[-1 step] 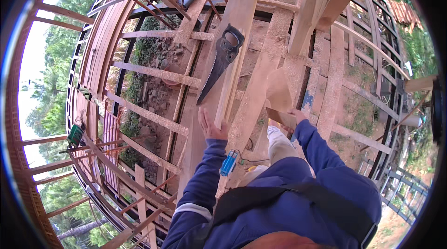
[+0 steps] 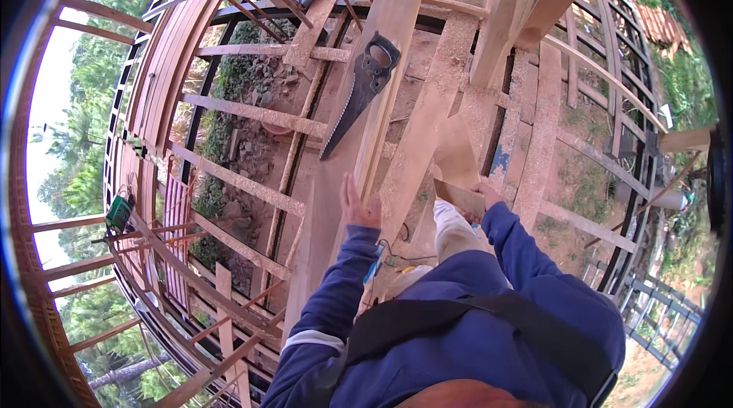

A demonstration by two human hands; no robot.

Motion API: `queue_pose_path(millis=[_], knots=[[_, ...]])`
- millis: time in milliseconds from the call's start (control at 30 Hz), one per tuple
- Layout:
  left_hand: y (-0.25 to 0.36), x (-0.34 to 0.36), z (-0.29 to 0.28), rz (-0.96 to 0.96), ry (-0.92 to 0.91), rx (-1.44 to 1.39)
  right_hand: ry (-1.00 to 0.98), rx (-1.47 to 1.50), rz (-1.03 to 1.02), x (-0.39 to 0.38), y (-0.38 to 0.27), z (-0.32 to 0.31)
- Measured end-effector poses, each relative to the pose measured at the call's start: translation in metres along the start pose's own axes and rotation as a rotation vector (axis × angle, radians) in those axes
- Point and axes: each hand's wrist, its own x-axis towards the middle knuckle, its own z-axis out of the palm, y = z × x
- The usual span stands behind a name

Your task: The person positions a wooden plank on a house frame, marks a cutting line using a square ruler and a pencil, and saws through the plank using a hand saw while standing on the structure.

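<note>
Timber everywhere: open floor frame of joists and cross battens [image 2: 244, 114], ground and rubble visible through the gaps. Long plank [image 2: 382, 103] runs away from the person, long axis near-vertical in the view, leaning slightly right at the far end. Handsaw [image 2: 359, 91] lies on the plank ahead of the left hand, black handle at the far end, blade tip pointing back toward the person and a bit left, teeth on the left edge. Orange and teal objects sit at the plank's far end, too small to identify. Green device [image 2: 118, 213] sits on the frame well off to the left.

Left hand [image 2: 357, 206] lies flat on the plank's near part, fingers extended and together, not gripping; saw tip is near the fingertips but apart. Right hand [image 2: 482, 198] is closed around a short wood offcut [image 2: 456, 171] that sticks up and away from the fist, beside the plank to its right.
</note>
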Motion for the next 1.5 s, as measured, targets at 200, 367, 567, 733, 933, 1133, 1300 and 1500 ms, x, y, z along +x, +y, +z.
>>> queue_pose_path(millis=[200, 367, 567, 733, 933, 1133, 1300, 1500], knots=[[0.029, -0.153, 0.085, -1.705, -0.672, -0.746, -0.225, -0.143, 0.223, -0.147, 0.135, -0.071], [-0.030, -0.282, 0.169, -1.386, -1.005, -1.422, -0.038, -0.097, -0.070, -0.192, 0.269, -0.113], [-0.076, -0.288, 0.216, -1.277, -1.060, -1.097, -0.011, 0.066, -0.095, -0.256, 0.280, -0.074], [-0.005, -0.202, 0.179, -0.807, -1.031, -1.069, -0.035, -0.082, -0.268, -0.287, 0.264, -0.068], [0.165, -0.093, 0.010, -0.269, -0.655, -0.765, -0.623, -0.141, -0.373, -0.244, 0.216, -0.089], [0.215, -0.049, -0.132, 0.189, -0.203, -0.534, -0.663, -0.349, -0.889, -0.188, 0.029, -0.041], [0.192, -0.082, -0.233, 0.300, 0.006, -0.327, -1.125, 0.097, -0.913, -0.245, -0.146, 0.035], [0.137, -0.218, -0.296, 0.073, -0.026, -0.070, -0.538, 0.133, -0.907, -0.289, -0.035, 0.150]])
